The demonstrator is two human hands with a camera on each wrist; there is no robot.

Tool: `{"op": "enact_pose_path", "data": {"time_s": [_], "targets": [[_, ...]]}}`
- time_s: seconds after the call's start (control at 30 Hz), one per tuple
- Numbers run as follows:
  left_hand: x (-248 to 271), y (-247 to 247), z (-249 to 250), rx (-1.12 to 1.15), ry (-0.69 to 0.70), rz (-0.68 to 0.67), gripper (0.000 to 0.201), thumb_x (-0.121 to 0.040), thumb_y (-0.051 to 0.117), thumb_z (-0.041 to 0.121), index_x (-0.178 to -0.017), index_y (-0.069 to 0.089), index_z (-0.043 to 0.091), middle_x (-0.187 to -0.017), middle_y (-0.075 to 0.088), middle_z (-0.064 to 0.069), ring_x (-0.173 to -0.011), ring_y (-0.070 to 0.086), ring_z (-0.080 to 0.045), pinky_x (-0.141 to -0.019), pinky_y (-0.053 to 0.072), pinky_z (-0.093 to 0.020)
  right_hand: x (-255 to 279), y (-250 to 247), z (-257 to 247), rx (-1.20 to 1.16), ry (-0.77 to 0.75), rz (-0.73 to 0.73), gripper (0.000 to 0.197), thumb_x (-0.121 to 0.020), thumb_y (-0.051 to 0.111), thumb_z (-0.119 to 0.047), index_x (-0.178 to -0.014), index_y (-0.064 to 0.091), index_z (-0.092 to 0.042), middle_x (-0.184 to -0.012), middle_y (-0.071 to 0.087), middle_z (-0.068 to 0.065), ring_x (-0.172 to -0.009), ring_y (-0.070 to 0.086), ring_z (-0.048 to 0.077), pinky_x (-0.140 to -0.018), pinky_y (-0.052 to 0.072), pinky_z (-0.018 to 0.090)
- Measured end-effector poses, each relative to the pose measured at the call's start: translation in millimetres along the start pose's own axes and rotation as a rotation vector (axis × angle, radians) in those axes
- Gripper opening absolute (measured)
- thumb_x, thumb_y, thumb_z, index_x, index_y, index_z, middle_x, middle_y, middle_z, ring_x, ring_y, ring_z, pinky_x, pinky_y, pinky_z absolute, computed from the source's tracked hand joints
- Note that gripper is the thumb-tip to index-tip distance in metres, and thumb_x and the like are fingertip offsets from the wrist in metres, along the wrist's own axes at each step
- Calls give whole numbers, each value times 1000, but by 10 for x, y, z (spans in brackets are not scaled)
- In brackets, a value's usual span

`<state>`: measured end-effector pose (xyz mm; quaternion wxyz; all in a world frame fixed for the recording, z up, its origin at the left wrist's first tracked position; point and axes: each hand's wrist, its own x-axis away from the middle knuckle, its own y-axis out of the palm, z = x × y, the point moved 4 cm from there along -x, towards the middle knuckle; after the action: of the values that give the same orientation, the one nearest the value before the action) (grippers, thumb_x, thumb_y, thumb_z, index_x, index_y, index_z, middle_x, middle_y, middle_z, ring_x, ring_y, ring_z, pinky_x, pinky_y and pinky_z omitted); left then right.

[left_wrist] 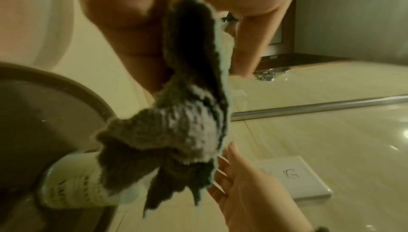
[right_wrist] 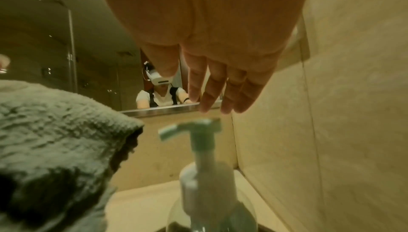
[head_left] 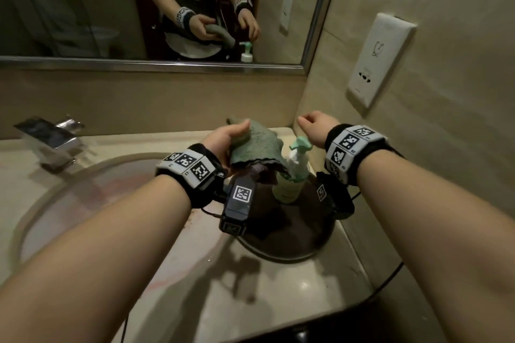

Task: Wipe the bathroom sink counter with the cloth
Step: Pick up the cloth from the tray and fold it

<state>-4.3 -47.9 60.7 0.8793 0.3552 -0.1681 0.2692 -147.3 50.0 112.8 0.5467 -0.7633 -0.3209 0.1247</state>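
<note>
**Cloth lifted, bottle in the way**

Head: left hand (head_left: 223, 136) grips cloth (head_left: 255, 147) above worktop (head_left: 278, 301); right hand (head_left: 316, 127) loose, empty, over soap bottle (head_left: 292, 175), likely to move it.
Left wrist: cloth bunched in fingers (left_wrist: 123, 26), dangling.
Right wrist: fingers (right_wrist: 220, 85) relaxed above pump.

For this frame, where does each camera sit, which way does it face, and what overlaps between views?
Head: worn on the head, looking down at the counter; both forearms, left hand gripping the cloth, right hand.
Left wrist: looks along the left hand at the hanging cloth.
Right wrist: looks along the right hand over the pump bottle toward the mirror.
Shared: all three show cloth and pump bottle.
</note>
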Motion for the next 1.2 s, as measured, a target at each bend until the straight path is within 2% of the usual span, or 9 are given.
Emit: {"op": "enact_pose_path", "data": {"time_s": [0.1,0.23,0.3,0.4,0.6,0.8,0.97,1.1,1.2], "targets": [[-156,-61,-143,-57,-11,49,17,-97,41,6,-99,57,3,-84,68,-13,-82,61,-25,-83,50,-41,-110,198,56,6,39,-70,47,-103,29,-32,-136,46,-4,-139,51,16,-128,49,29,-102,38,32],[-303,48,-237,-24,65,19,33,-97,34,-2,-126,48,6,-99,62,-14,-86,61,-29,-73,49,-43,-172,323,138,24,67,-130,49,-105,18,-28,-139,40,0,-143,46,19,-132,43,30,-106,34,32],[-381,107,-275,-12,71,9,40,-98,33,-2,-135,43,7,-100,62,-13,-86,61,-29,-71,49,-43,-178,333,167,23,87,-132,47,-106,15,-22,-141,34,3,-144,42,21,-132,42,31,-104,35,32],[-473,199,-339,-3,60,-22,39,-100,33,5,-138,41,7,-98,62,-11,-90,60,-28,-82,46,-44,-231,356,184,3,114,-103,42,-104,17,-8,-143,26,5,-142,42,24,-129,45,33,-101,38,35],[-604,270,-469,47,16,-34,46,-102,31,31,-139,42,5,-105,62,-11,-126,51,-30,-93,45,-40,-367,499,211,191,41,-161,46,-100,32,-1,-143,20,9,-142,36,27,-129,43,36,-103,38,38],[-618,195,-591,133,27,-17,45,-103,30,30,-141,39,8,-108,63,-13,-94,63,-26,-74,52,-40,-357,560,216,320,-16,-152,38,-98,35,-4,-135,39,6,-139,42,25,-126,46,36,-101,39,39],[-617,186,-578,173,26,-6,46,-103,29,30,-140,41,5,-103,64,-16,-89,63,-28,-71,51,-41,-406,641,203,379,-47,-153,44,-99,32,0,-141,25,8,-144,34,22,-128,45,36,-106,36,39],[-573,196,-541,160,13,14,45,-103,29,29,-137,43,3,-133,55,-20,-119,55,-33,-85,47,-44,-388,593,177,336,16,-191,40,-100,32,-4,-138,30,8,-143,38,21,-129,44,37,-106,37,40],[-537,196,-525,175,6,22,45,-104,28,29,-137,43,3,-125,59,-19,-128,48,-34,-90,43,-44,-364,519,142,378,-8,-212,37,-100,36,-9,-132,36,9,-138,42,26,-125,47,38,-105,39,42]]}}
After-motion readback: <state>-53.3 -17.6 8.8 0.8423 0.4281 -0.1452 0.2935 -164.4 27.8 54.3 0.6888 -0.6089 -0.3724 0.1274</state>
